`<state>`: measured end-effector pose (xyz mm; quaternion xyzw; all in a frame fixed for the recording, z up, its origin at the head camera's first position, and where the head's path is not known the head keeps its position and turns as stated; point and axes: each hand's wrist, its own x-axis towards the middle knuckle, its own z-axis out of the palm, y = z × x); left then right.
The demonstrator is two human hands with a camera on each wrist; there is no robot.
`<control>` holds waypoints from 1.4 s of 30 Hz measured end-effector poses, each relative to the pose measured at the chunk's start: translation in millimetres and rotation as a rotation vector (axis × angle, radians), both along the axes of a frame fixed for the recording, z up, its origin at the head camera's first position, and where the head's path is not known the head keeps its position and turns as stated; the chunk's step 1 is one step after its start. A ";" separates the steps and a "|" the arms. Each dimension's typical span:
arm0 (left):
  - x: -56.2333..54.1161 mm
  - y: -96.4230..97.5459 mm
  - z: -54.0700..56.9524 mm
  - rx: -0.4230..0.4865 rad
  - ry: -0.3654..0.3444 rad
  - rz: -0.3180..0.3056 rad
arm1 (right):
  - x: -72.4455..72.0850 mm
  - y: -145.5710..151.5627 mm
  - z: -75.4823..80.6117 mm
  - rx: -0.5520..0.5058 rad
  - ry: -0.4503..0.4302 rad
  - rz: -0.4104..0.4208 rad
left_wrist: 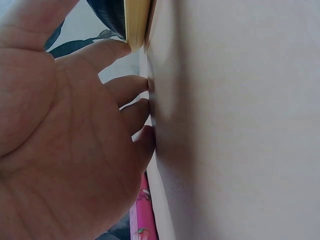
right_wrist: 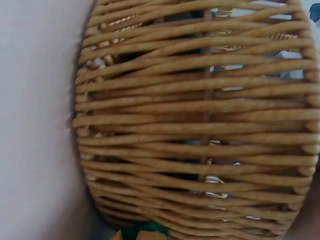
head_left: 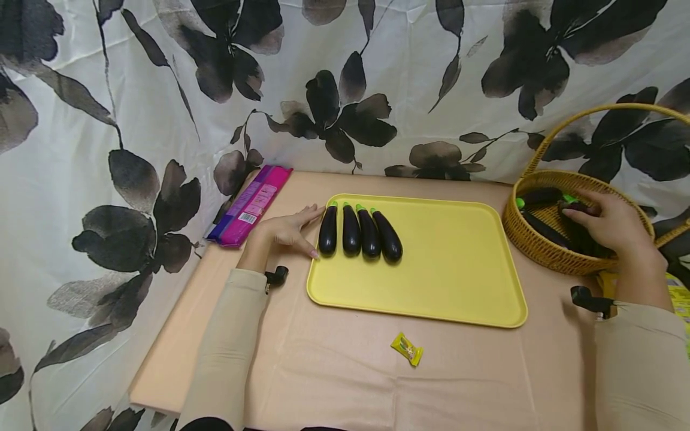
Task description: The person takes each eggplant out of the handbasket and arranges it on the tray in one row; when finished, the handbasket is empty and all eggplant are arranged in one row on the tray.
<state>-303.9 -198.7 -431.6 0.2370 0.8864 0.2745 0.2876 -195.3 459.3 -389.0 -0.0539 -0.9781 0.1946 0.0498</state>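
Several dark purple eggplants (head_left: 351,232) with green stem ends lie in a row on the left part of a yellow tray (head_left: 447,257). My left hand (head_left: 289,232) rests at the tray's left edge, its fingers spread; in the left wrist view the palm (left_wrist: 75,145) faces the camera and a fingertip touches the tray rim (left_wrist: 136,25). Over at the right, my right hand (head_left: 620,221) reaches into a wicker basket (head_left: 544,245) and grips an eggplant (head_left: 578,207) by its upper part. More eggplants (head_left: 544,229) lie in the basket. Woven basket wall (right_wrist: 200,115) hides that hand's fingers in the right wrist view.
A pink and purple packet (head_left: 250,206) lies at the table's left edge. One small yellow wrapped candy (head_left: 406,349) lies in front of the tray. The basket's tall handle (head_left: 544,140) arches above it. Yellow packaging (head_left: 680,299) shows at the far right, and a floral curtain (head_left: 334,78) hangs behind.
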 end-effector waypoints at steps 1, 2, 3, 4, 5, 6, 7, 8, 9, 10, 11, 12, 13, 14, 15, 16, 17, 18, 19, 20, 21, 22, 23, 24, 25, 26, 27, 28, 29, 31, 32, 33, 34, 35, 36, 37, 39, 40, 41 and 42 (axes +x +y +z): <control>-0.2 -0.1 -0.5 0.000 -0.001 -0.001 | -0.3 1.8 -1.4 0.004 -0.008 0.002; -0.6 -0.1 -0.9 -0.001 -0.002 0.000 | -0.4 3.4 -2.7 0.005 -0.016 0.003; -0.9 -0.3 -1.2 -0.002 -0.002 -0.001 | -0.1 4.6 -3.6 0.006 -0.027 0.000; -0.9 -0.4 -1.6 0.000 -0.003 -0.001 | 0.1 5.6 -4.5 0.005 -0.037 -0.001; -1.1 -0.5 -1.9 0.000 -0.005 0.000 | 0.2 6.5 -5.4 0.002 -0.047 -0.005; -1.2 -0.5 -2.1 0.002 -0.005 0.001 | 0.4 7.2 -6.2 -0.002 -0.057 -0.009; -1.2 -0.6 -2.2 0.002 -0.006 0.000 | 0.6 7.7 -6.8 -0.001 -0.063 -0.011; -1.1 -0.6 -2.1 0.002 -0.006 0.002 | 0.8 8.1 -7.3 0.000 -0.068 -0.010; -1.0 -0.6 -2.1 0.002 -0.005 0.001 | 0.9 8.5 -7.9 0.000 -0.072 -0.010; -1.1 -0.5 -2.2 0.001 -0.005 0.001 | 0.9 8.9 -8.5 -0.004 -0.078 -0.012; -1.1 -0.6 -2.2 -0.001 -0.003 0.002 | 0.7 9.2 -9.1 -0.003 -0.078 -0.011; -1.1 -0.6 -2.3 -0.002 -0.001 0.002 | 0.6 9.6 -9.7 -0.005 -0.082 -0.010; -1.1 -0.7 -2.3 -0.003 0.000 0.000 | 0.4 9.8 -10.1 -0.006 -0.084 -0.009; -1.1 -0.8 -2.0 -0.002 0.003 0.000 | 0.0 10.0 -10.6 -0.007 -0.087 -0.008; -1.3 -0.9 -2.2 -0.001 0.004 -0.002 | -0.4 10.4 -11.2 -0.011 -0.093 -0.008; -1.2 -0.8 -2.1 0.000 0.004 -0.002 | -0.7 10.7 -11.6 -0.010 -0.097 -0.005; -1.0 -0.9 -2.0 0.001 0.005 -0.003 | -1.0 11.1 -12.0 -0.010 -0.103 0.000; -1.0 -0.9 -1.8 0.001 0.004 -0.003 | -1.3 11.7 -12.3 -0.011 -0.110 0.006; -0.9 -0.7 -1.6 0.001 0.004 -0.002 | -1.5 12.0 -12.5 -0.007 -0.117 0.011; -0.7 -0.8 -1.6 0.001 0.004 -0.002 | -1.8 12.5 -12.7 -0.007 -0.125 0.017; -0.7 -0.7 -1.6 0.001 0.002 0.000 | -2.0 13.1 -12.8 -0.008 -0.134 0.027; -0.7 -0.8 -1.5 0.002 0.000 0.001 | -2.2 13.7 -12.8 -0.009 -0.145 0.036; -0.8 -0.8 -1.5 0.003 0.000 0.002 | -2.4 14.2 -12.7 -0.011 -0.156 0.044; -0.8 -0.8 -1.6 0.003 0.000 0.002 | -2.6 14.4 -12.6 -0.009 -0.165 0.052; -0.6 -0.9 -1.6 0.004 0.000 0.001 | -2.8 14.8 -12.6 -0.011 -0.177 0.053; -0.6 -1.0 -1.5 0.005 0.001 -0.001 | -3.0 15.2 -12.5 -0.014 -0.187 0.059; -0.6 -1.0 -1.4 0.005 0.002 0.000 | -3.1 15.4 -12.4 -0.014 -0.195 0.061; -0.7 -1.1 -1.4 0.005 0.003 -0.002 | -3.4 15.6 -12.4 -0.013 -0.202 0.060; -0.5 -1.0 -1.1 0.004 0.004 -0.001 | -3.8 15.7 -12.5 -0.010 -0.204 0.057; -0.6 -1.0 -0.9 0.004 0.005 -0.004 | -4.3 16.3 -12.7 -0.012 -0.209 0.048; -0.8 -0.9 -1.1 0.002 0.005 -0.003 | -4.7 16.4 -12.9 -0.009 -0.207 0.048; -0.9 -0.8 -1.2 0.001 0.005 -0.002 | -5.0 16.6 -13.2 -0.008 -0.205 0.049; -1.1 -0.7 -1.4 -0.001 0.004 0.000 | -5.3 16.8 -13.5 -0.007 -0.203 0.053; -1.1 -0.8 -1.4 -0.001 0.004 0.000 | -5.6 16.8 -13.9 -0.004 -0.200 0.057; -1.1 -0.8 -1.6 -0.001 0.003 0.000 | -5.9 16.9 -14.3 -0.003 -0.199 0.062; -1.1 -0.8 -1.6 -0.002 0.002 0.002 | -6.1 16.9 -14.5 -0.002 -0.201 0.064; -0.8 -0.9 -1.5 0.001 0.001 0.004 | -6.6 16.6 -14.9 -0.005 -0.207 0.066; -0.6 -0.8 -1.5 0.002 0.000 0.003 | -6.9 16.4 -15.2 -0.009 -0.214 0.065; -0.5 -0.9 -1.3 0.003 0.000 0.004 | -7.0 16.1 -15.1 -0.011 -0.220 0.062; -0.3 -0.7 -1.3 0.003 -0.002 0.004 | -7.0 15.8 -15.0 -0.015 -0.229 0.056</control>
